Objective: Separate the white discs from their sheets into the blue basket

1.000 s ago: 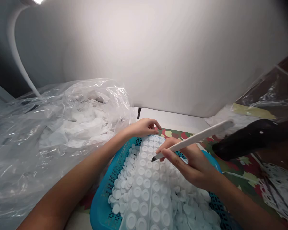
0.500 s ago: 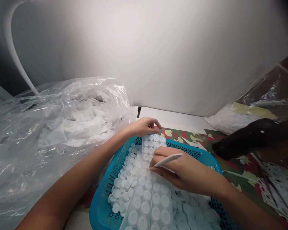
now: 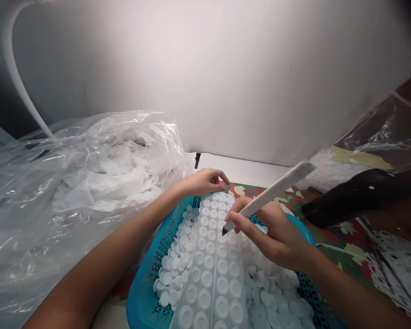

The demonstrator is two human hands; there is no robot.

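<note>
A long translucent strip with rows of round white caps set in it lies lengthwise across the blue basket. Loose white discs fill the basket on both sides of the strip. At the strip's far end rests my left hand, its fingers bent and a gap showing between index finger and thumb; its other fingers are partly hidden. My right hand pinches a white pen-like stick with a dark tip. That tip points down at the strip's right-hand rows; whether it touches them I cannot tell.
Clear plastic bags holding white pieces stand at the left. A black rounded object juts in from the right above the camouflage-patterned cloth. White perforated scraps lie beyond my right arm. A pale wall rises behind.
My right hand has turned and shifted slightly right, lifting off the strip's middle rows. The stick now slants up to the right with its dark tip showing. My left hand stays put.
</note>
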